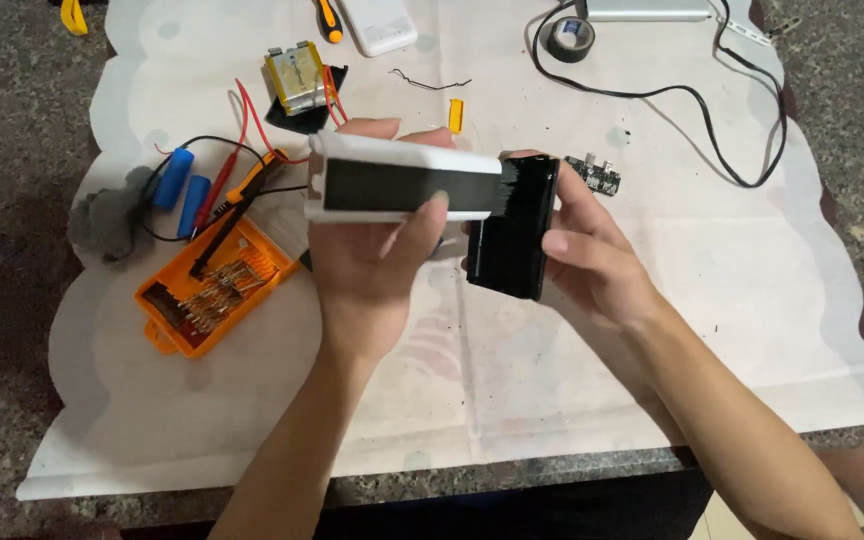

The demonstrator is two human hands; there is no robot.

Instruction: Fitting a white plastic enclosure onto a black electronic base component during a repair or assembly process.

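Above the middle of the counter (832, 330), the left hand (372, 262) fingers clamp the white shell (404, 184) by its long sides and the right hand (592, 255) fingers hold the black insert (512, 238), both probably stiff, light and slippery.

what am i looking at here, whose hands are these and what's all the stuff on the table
This is a single picture from a camera worn on a person's head, looking down at their own two bare hands; there is no machine. The left hand holds a long white casing with a dark inner face. The right hand holds a black block-shaped part that meets the end of the casing.

Below lies a white sheet spread over a speckled stone tabletop. On the sheet are an orange screwdriver-bit case, two blue cylindrical cells with red and black wires, a small circuit board, a roll of black tape and a looping black cable.
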